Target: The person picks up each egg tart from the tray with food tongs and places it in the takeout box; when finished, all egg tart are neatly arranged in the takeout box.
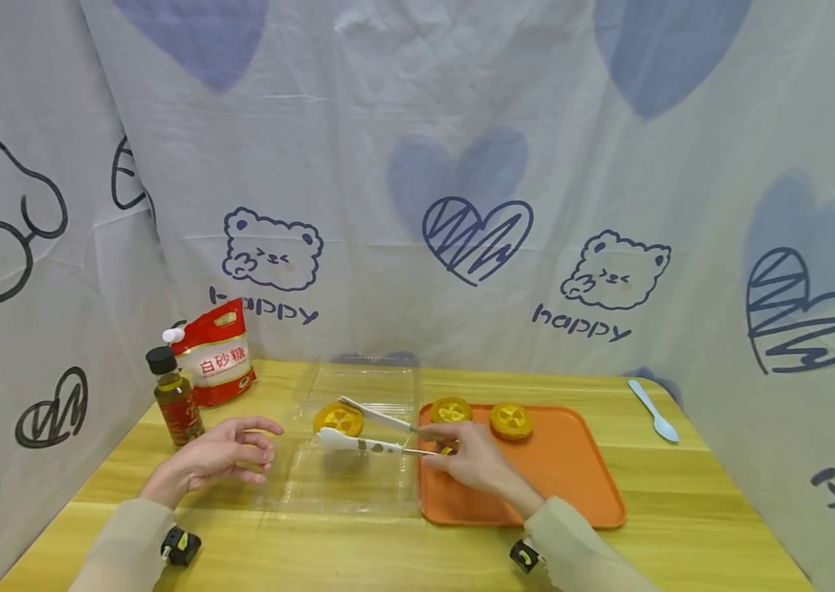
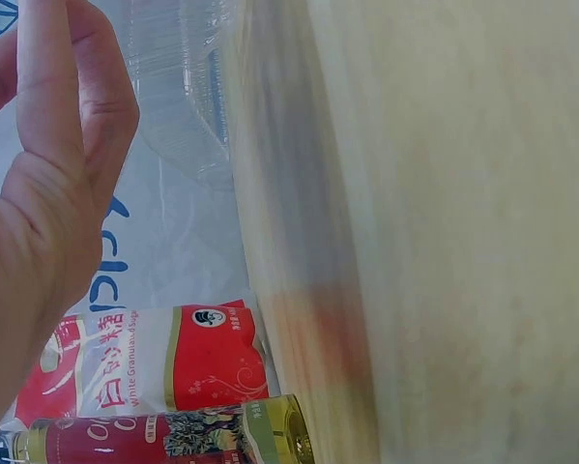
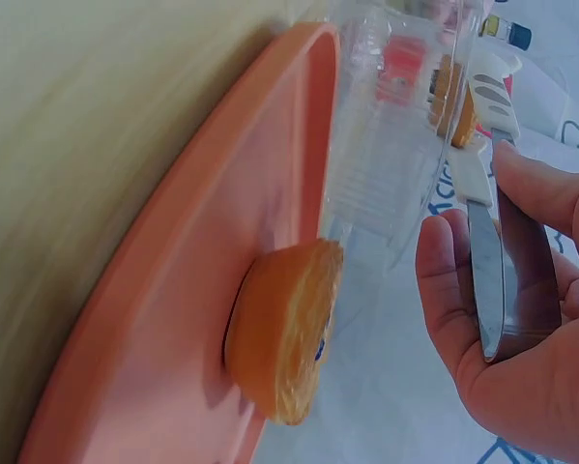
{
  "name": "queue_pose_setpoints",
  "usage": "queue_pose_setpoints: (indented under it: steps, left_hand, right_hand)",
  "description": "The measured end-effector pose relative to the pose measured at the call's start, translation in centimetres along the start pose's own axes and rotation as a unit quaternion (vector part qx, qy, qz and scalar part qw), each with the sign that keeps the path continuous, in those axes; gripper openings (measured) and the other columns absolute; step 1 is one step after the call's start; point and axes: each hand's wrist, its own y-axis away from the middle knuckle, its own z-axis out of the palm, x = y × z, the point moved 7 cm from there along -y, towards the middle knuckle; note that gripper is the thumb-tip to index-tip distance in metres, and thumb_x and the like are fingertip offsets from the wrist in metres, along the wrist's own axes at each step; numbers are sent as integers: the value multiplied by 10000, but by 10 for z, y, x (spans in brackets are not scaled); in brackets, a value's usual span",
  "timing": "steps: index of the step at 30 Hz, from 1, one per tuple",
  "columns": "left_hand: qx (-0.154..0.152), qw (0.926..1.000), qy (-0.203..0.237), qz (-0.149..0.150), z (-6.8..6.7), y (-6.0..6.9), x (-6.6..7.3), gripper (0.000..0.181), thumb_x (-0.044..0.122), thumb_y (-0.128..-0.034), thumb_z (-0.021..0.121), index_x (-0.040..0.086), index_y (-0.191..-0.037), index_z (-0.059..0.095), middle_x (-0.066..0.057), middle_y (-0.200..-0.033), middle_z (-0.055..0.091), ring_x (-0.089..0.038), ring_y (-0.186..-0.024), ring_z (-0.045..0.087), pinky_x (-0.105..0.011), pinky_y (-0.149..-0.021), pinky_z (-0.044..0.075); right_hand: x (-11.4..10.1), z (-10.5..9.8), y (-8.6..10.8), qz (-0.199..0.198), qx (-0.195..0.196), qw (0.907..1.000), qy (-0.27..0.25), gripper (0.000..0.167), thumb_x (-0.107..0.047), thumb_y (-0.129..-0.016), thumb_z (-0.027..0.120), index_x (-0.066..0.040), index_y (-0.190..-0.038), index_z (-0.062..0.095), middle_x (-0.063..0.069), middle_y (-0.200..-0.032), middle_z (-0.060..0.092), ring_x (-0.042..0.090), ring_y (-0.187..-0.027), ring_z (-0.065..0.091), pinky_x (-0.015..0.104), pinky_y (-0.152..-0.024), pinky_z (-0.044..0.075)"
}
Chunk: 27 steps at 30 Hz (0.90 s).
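My right hand (image 1: pixel 472 456) holds white-tipped metal tongs (image 3: pixel 497 251) over the clear plastic container (image 1: pixel 292 485). Between the spread tips of the tongs is a round golden tart (image 1: pixel 339 421); I cannot tell whether they pinch it. Two more tarts stand on the orange tray (image 1: pixel 558 477), one at the back left (image 1: pixel 450 409) and one farther right (image 1: pixel 511 421). A bit of yellow shows under the right hand, mostly hidden. My left hand (image 1: pixel 228 452), its fingers loosely bent and holding nothing, hovers by the container's left side.
At the back left stand a red-and-white sugar bag (image 1: pixel 214 358) and a dark-capped oil bottle (image 1: pixel 177 403). A pale blue spoon (image 1: pixel 654 413) lies at the right of the wooden table (image 1: pixel 358 559). Printed cloth (image 1: pixel 388 312) hangs behind and at both sides.
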Motion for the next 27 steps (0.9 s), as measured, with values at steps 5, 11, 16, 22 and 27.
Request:
queue_pose_setpoints:
  steps: [5, 11, 16, 22, 27]
  left_hand:
    - [-100, 9999, 37, 47, 2, -2, -2, 492, 8, -915, 618, -56, -1343, 383, -65, -962, 620, -187, -845, 648, -372, -792, 612]
    - [-149, 9998, 93, -9, 2, 0, -3, 493, 4, -922, 609, -52, -1351, 373, -72, -975, 617, -192, -851, 650, -365, -792, 612]
    - [-141, 9998, 104, -24, 2, -1, -1, 496, 3, -923, 607, -52, -1355, 369, -76, -977, 621, -186, -843, 649, -367, -792, 612]
    - [-169, 9998, 94, 22, 2, -1, -1, 494, 3, -923, 604, -51, -1353, 368, -71, -970, 625, -182, -840, 651, -367, -795, 611]
    - [-170, 9998, 49, 55, 1, 0, 0, 493, 9, -924, 606, -46, -1353, 369, -71, -972, 621, -187, -838, 647, -369, -791, 612]
  right_hand:
    - [-3, 6, -4, -60, -13, 10000, 63, 383, -175, -881, 729, -131, -1257, 672, 91, -1137, 717, 122, -833, 618, 217, -619, 508]
    - [-4, 16, -7, -25, -62, 9998, 187, 393, -210, -887, 723, -171, -1274, 664, 49, -1203, 703, 168, -953, 638, 256, -729, 522]
    - [-6, 20, -11, -68, -145, 9994, 317, 407, -202, -879, 732, -149, -1276, 661, 52, -1225, 693, 63, -511, 392, 193, -528, 405]
    - [-12, 24, -18, -194, -277, 9975, 621, 415, -217, -885, 726, -144, -1287, 652, 38, -1254, 677, 49, -469, 254, 208, -617, 402]
    - [-18, 28, -23, -379, -335, 9946, 907, 407, -224, -881, 733, -115, -1267, 664, 97, -904, 724, 63, -469, 263, 210, -636, 391]
